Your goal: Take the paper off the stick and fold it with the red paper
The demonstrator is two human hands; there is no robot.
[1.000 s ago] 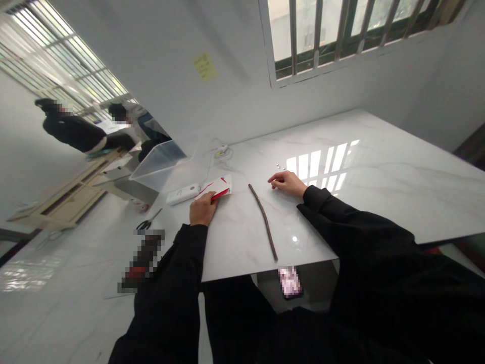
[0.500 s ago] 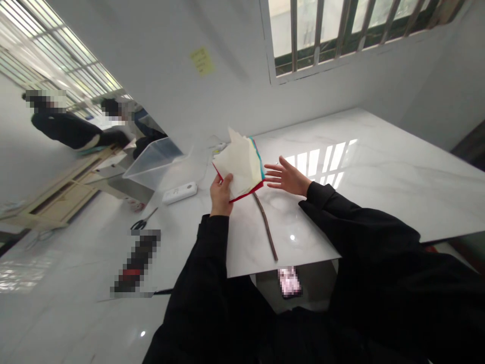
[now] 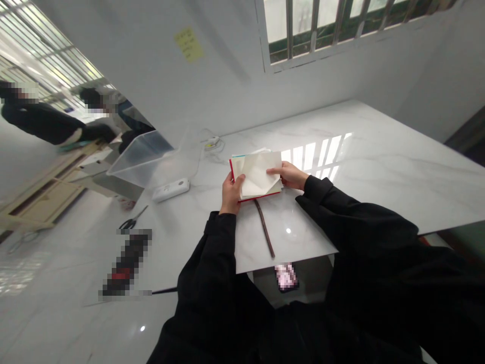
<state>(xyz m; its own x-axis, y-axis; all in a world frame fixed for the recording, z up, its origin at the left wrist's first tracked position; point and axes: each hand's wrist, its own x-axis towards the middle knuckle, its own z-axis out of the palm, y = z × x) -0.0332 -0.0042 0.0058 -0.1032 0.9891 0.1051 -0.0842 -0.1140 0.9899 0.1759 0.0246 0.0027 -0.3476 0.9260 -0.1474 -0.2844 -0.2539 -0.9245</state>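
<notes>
1. The left hand (image 3: 230, 196) grips the left side of a loose stack of cream-white paper sheets with red and blue edges (image 3: 257, 174), thumb on top; the right hand (image 3: 293, 176) pinches its right side. Both hands are closed on it, above the white marbled worktop (image 3: 379, 167).
2. The stack looks light and floppy, its top sheet creased; sheets could slide apart or tear. Opposite edges, thumbs above and fingers beneath, seem the best hold.
3. The fingers under the stack are mostly hidden, as is the number of sheets.
4. Nearer the body lies a thin, brown, slightly bent stick (image 3: 264, 227), its far end out of sight behind the stack.
5. Farther left, beyond the white power strip (image 3: 171, 190) and black-handled scissors (image 3: 131, 221), a pixelated dark object (image 3: 127, 263) cannot be identified.
</notes>
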